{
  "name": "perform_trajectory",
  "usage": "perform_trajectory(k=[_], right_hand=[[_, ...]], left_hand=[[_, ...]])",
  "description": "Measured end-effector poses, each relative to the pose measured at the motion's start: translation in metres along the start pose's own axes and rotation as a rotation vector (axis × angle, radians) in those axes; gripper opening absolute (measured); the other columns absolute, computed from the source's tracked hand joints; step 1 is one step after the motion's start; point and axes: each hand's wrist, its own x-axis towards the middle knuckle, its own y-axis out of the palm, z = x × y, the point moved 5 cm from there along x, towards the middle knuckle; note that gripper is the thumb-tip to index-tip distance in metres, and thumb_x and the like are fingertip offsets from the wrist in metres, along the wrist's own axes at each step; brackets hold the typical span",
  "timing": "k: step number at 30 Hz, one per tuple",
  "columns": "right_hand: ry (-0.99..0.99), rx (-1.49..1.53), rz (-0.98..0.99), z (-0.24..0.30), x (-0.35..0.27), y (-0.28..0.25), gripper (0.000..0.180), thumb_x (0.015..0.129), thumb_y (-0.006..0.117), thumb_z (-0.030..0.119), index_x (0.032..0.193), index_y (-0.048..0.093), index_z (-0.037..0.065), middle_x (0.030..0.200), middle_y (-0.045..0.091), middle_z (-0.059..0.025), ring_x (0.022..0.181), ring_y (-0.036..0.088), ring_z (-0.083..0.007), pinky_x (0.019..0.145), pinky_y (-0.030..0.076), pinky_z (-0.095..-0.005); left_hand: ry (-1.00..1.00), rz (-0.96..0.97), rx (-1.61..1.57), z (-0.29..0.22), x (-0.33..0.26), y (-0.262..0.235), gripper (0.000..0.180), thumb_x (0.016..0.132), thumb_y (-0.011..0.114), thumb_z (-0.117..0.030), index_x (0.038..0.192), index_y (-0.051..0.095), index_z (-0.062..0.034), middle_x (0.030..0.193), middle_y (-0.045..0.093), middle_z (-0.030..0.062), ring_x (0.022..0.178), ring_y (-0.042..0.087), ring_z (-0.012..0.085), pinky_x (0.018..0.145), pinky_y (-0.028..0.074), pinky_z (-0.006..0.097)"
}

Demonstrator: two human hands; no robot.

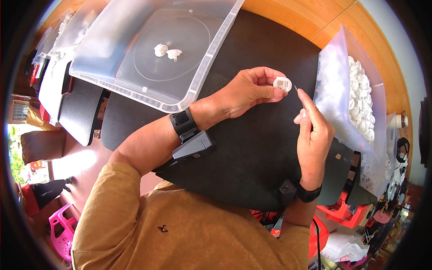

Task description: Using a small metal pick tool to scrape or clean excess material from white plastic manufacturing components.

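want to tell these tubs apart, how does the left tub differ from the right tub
The left tub shows just two white pieces; the right tub holds a big heap. The left tub's floor is mostly bare, while the right tub's floor is hidden. Both are see-through plastic.

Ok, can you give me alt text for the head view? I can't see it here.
Over a black table, the left hand holds a small white part and the right hand a thin tool, its tip close by. The left bin holds two white pieces; the right bin holds a heap.
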Motion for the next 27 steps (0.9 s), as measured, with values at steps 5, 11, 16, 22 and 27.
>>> perform_trajectory(k=[5,11,16,22,27], right_hand=[[0.003,-0.036,0.022,0.000,0.000,0.004,0.045,0.086,0.051,-0.010,0.125,0.064,0.007,0.075,0.060,-0.0126,0.063,0.060,-0.0213,0.062,0.050,-0.0325],[0.000,-0.062,0.031,0.002,-0.002,0.006,0.045,0.085,0.052,-0.010,0.124,0.064,0.007,0.074,0.060,-0.0126,0.063,0.060,-0.0218,0.062,0.050,-0.0332],[0.001,-0.060,0.038,0.002,-0.001,0.008,0.045,0.085,0.052,-0.010,0.124,0.064,0.007,0.074,0.060,-0.0123,0.063,0.061,-0.0219,0.061,0.050,-0.0334],[-0.006,-0.074,0.055,0.002,-0.002,0.010,0.045,0.084,0.053,-0.010,0.125,0.064,0.008,0.073,0.059,-0.0123,0.063,0.060,-0.0221,0.062,0.051,-0.0335],[0.007,-0.085,0.065,-0.001,-0.003,0.012,0.046,0.084,0.054,-0.010,0.125,0.064,0.008,0.074,0.060,-0.0127,0.064,0.061,-0.0231,0.063,0.051,-0.0344]], left_hand=[[-0.012,0.018,-0.043,0.001,0.000,0.000,0.032,0.090,0.069,-0.007,0.120,0.057,-0.0047,0.113,0.064,0.0051,0.106,0.063,0.0153,0.093,0.052,0.029],[-0.018,0.021,-0.070,0.002,0.001,0.000,0.032,0.090,0.069,-0.006,0.120,0.057,-0.0047,0.113,0.064,0.0054,0.106,0.063,0.0151,0.094,0.052,0.029],[-0.012,0.014,-0.068,0.002,0.001,0.000,0.032,0.090,0.069,-0.006,0.119,0.057,-0.0039,0.113,0.064,0.0059,0.106,0.063,0.0151,0.094,0.052,0.029],[0.003,-0.005,-0.037,0.007,0.003,-0.001,0.031,0.089,0.070,-0.006,0.118,0.058,-0.0035,0.112,0.064,0.0061,0.105,0.063,0.0146,0.094,0.052,0.030],[0.020,-0.017,-0.028,0.007,0.003,-0.002,0.030,0.088,0.071,-0.005,0.116,0.058,-0.0033,0.112,0.064,0.0059,0.104,0.063,0.0138,0.093,0.053,0.030]])
